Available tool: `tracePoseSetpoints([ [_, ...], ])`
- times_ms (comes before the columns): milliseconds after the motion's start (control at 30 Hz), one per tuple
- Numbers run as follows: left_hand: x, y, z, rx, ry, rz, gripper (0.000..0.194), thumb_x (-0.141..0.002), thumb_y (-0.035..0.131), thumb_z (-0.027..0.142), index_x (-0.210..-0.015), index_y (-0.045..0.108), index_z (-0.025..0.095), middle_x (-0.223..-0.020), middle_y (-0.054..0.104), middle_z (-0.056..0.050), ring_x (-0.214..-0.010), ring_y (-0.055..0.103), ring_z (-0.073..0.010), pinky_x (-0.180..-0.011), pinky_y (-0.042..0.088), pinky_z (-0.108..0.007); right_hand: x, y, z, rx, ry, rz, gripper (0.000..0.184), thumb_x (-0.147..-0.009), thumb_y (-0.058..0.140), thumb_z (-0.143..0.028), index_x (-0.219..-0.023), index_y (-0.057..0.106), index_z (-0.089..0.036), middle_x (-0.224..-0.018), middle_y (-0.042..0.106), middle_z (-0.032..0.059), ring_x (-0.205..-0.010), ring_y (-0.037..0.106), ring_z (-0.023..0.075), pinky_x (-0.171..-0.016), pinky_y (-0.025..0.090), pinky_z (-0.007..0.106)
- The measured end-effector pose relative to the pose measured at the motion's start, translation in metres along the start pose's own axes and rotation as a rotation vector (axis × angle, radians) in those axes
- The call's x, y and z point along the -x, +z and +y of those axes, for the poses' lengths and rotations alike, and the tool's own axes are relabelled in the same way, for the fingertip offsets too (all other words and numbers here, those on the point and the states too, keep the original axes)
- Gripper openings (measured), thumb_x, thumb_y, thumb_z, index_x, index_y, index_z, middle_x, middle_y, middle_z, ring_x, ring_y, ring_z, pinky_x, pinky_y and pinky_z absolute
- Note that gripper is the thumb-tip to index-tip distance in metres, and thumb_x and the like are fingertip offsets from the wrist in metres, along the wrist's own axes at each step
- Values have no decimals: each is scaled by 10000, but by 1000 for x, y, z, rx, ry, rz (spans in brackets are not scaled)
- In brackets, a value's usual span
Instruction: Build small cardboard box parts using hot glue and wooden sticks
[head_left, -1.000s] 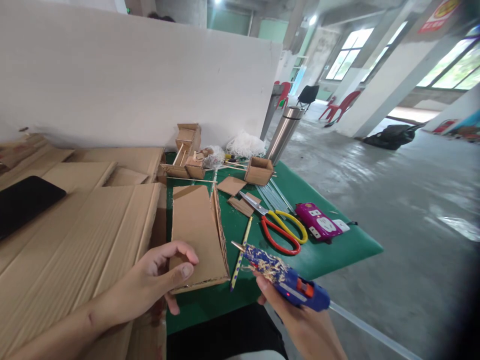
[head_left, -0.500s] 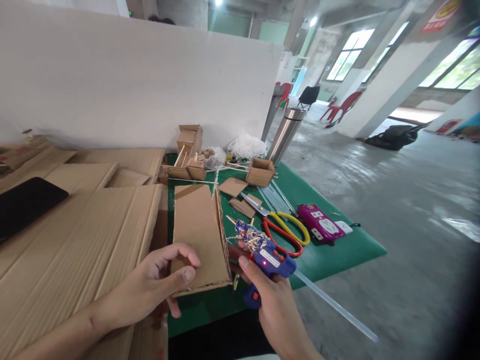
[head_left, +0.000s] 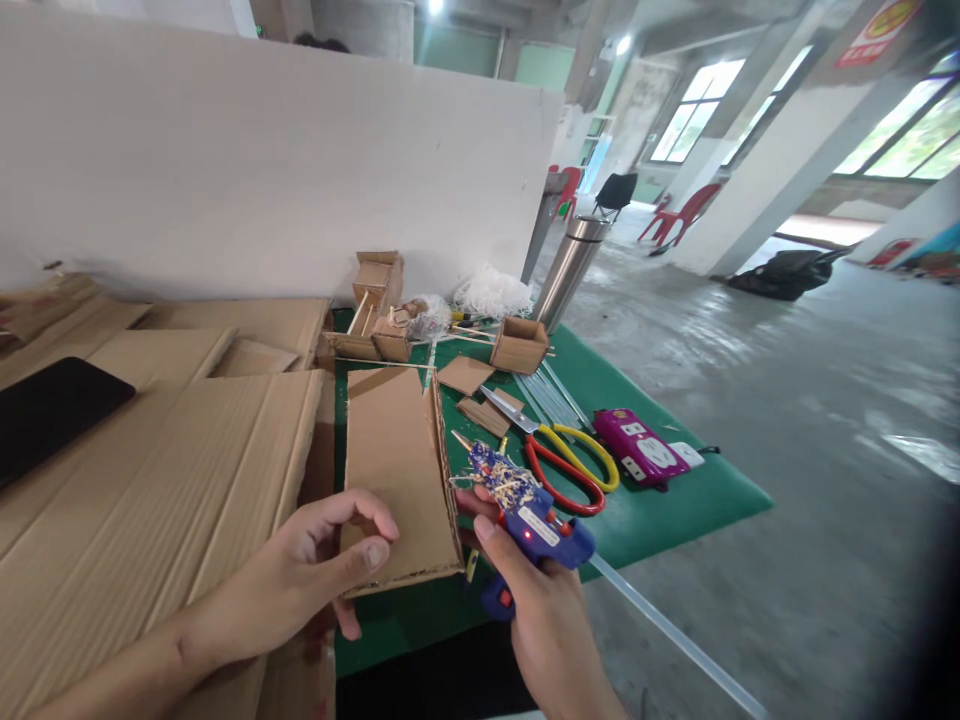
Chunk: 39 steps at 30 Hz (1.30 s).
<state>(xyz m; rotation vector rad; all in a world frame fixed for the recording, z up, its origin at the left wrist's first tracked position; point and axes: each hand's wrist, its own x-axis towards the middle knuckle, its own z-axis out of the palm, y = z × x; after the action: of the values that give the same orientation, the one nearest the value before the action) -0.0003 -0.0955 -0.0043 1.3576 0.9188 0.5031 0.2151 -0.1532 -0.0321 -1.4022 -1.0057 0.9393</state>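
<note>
My right hand [head_left: 551, 610] grips a blue hot glue gun [head_left: 544, 530]. Its nozzle area is crusted with stringy dried glue, a small red light glows, and a clear glue stick [head_left: 675, 630] sticks out the back. The nozzle points left and away, just right of a cardboard piece [head_left: 390, 450] with a raised right side wall. My left hand [head_left: 322, 565] is curled around the near left edge of that piece. Its thumb and forefinger are over the top, and another fingertip shows below the edge. The right hand's fingertips reach the piece's right wall.
Scissors [head_left: 566, 460] with red and yellow handles lie right of the glue gun. Beyond are a purple power strip [head_left: 641, 450], a small open cardboard box [head_left: 519, 345] and a steel flask [head_left: 574, 270]. Cardboard sheets [head_left: 187, 480] cover the left, bearing a black phone-like slab [head_left: 60, 410].
My right hand and the glue gun have shifted very slightly left and down. The left hand and the cardboard piece stay almost the same.
</note>
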Motion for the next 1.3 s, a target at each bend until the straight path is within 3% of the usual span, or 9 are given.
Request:
tracePoseSetpoints([
  [100,0,0,0,5,11,6,345,-856,644,559,-928,599,224,-741,403,63,-513,519,-68,-418,551,-163,1,4,-1,20,-21,15,271,-863,626,-394,-1014,797,-249,-1156,746,61,-1174,634,307,-1003,529,437],
  [433,2,0,-4,-4,0,-2,334,-871,629,558,-940,590,233,-772,397,59,-516,491,-54,-435,571,-165,1,4,2,4,0,-16,281,-873,630,-405,-1034,788,-237,-1166,742,65,-1163,644,291,-984,548,385],
  [667,2,0,-7,16,76,5,289,-876,645,513,-940,615,233,-818,418,33,-613,425,-91,-455,614,-209,0,4,4,-30,-36,2,233,-849,652,-349,-1001,803,-255,-1123,759,63,-1124,669,292,-961,564,385],
  [1300,1,0,-7,12,52,-14,322,-864,654,533,-915,602,220,-780,440,49,-553,479,-69,-458,600,-199,-2,6,2,-109,33,-15,234,-834,667,-368,-990,802,-258,-1127,757,60,-1118,667,282,-966,553,374],
])
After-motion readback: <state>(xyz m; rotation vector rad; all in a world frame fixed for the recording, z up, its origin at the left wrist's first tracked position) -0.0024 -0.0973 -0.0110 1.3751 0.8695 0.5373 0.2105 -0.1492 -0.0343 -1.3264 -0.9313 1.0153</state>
